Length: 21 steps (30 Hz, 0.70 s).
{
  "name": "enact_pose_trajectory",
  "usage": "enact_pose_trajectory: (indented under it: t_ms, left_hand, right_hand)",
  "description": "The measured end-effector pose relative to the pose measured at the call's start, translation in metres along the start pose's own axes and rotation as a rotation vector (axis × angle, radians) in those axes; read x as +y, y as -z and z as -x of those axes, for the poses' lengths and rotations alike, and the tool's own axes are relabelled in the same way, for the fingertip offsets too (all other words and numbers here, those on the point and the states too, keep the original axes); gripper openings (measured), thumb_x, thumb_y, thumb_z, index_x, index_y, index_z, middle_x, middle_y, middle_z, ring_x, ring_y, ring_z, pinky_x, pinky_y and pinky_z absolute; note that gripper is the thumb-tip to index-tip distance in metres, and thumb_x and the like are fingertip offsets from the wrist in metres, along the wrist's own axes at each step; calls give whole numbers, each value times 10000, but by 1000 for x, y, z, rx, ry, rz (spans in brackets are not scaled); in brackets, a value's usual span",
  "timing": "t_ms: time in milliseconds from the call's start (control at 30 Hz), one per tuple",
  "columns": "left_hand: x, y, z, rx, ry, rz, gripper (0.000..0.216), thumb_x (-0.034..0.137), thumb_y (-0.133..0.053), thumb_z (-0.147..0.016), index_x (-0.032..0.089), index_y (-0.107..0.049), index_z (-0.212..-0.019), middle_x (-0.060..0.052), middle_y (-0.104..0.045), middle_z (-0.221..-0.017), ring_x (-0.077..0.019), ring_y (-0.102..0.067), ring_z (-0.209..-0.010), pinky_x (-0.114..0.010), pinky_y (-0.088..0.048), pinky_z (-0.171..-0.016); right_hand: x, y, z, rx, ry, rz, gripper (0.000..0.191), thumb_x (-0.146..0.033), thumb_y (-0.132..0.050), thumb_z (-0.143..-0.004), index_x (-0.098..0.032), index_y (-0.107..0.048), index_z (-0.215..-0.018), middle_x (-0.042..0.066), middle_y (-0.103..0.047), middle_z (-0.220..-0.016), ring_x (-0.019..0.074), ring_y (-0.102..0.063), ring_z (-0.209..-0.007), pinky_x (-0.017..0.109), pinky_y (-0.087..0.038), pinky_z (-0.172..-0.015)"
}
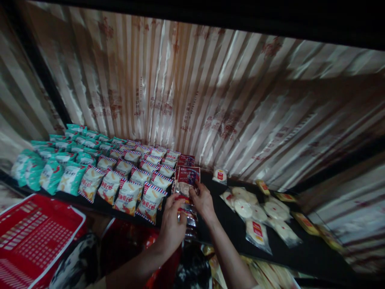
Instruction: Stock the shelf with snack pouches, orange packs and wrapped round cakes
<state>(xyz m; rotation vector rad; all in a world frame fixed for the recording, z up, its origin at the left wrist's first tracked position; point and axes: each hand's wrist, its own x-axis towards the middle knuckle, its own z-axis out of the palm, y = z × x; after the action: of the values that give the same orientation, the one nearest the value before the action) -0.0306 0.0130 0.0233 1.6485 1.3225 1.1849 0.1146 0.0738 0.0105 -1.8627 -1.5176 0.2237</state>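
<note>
Dark red packet [189, 175] lies just ahead of my hands, its long axis running away from me toward the printed sheeting [168, 88]. Right hand [205, 202] is nearer: thumb and forefinger pinch the packet's right edge, a narrow grip. Left hand [173, 222] sits at the near-left, fingers curled in by its lower end; whether they pinch, I can't tell. Striped-edge bags [128, 196] left of the grip; pale flat packs [257, 233] right, on black shelf [221, 226].
</note>
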Motion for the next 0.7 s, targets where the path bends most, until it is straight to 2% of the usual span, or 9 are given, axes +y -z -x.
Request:
enact_pose_trajectory:
  t_ms: [133, 233, 300, 400, 567, 633, 700]
  left_hand:
    - [8, -4, -10, -75, -204, -249, 429, 48, -406, -732, 140, -591, -1107, -108, -505, -1294, -249, -376, -1273, -463, -333, -1075]
    - [8, -11, -20, -143, -198, -382, 488, 108, -434, -757, 106, -507, -1239, -124, -388, -1417, -281, -191, -1375, -488, -246, -1115]
    - [7, -15, -25, -206, -164, -432, 550, 151, -451, -763, 86, -435, -1308, -137, -314, -1461, -291, -127, -1391, -490, -209, -1125]
    - [6, -20, -29, -275, -130, -478, 603, 174, -443, -763, 54, -372, -1350, -160, -275, -1475, -295, -103, -1394, -487, -166, -1133]
    - [4, -22, -33, -290, -131, -504, 639, 200, -441, -757, 60, -336, -1371, -151, -254, -1485, -280, -109, -1394, -470, -142, -1139]
    - [3, -23, -33, -283, -120, -504, 647, 205, -436, -758, 54, -322, -1377, -154, -250, -1486, -278, -109, -1395, -471, -143, -1138]
    - [3, -24, -33, -277, -111, -500, 648, 199, -427, -757, 43, -317, -1376, -156, -254, -1483, -275, -116, -1394, -472, -143, -1138]
  right_hand:
    - [3, 0, 0, -8, 19, 20, 436, -360, -471, -791, -131, -607, -1136, 124, -641, -1050, 250, -576, -1023, 396, -435, -913]
    - [3, -1, 0, -10, 35, 46, 428, -349, -469, -798, -131, -604, -1141, 139, -633, -1097, 268, -543, -1094, 420, -416, -944]
    - [2, -1, 0, -16, 45, 62, 414, -333, -466, -803, -147, -604, -1146, 129, -637, -1107, 271, -521, -1131, 428, -406, -959]
    - [3, -1, -1, -27, 52, 83, 405, -314, -452, -808, -142, -611, -1138, 127, -646, -1100, 281, -503, -1158, 436, -405, -963]
    - [6, -1, -3, 15, 153, 95, 363, -284, -446, -816, -159, -623, -1107, 119, -652, -1082, 272, -521, -1138, 492, -348, -1014]
    - [4, 0, -5, 50, 184, 121, 353, -267, -444, -818, -160, -628, -1099, 130, -626, -1132, 285, -469, -1193, 516, -340, -1014]
    - [-3, 2, -9, 98, 207, 168, 348, -256, -445, -819, -152, -638, -1090, 143, -562, -1236, 310, -350, -1287, 530, -334, -1014]
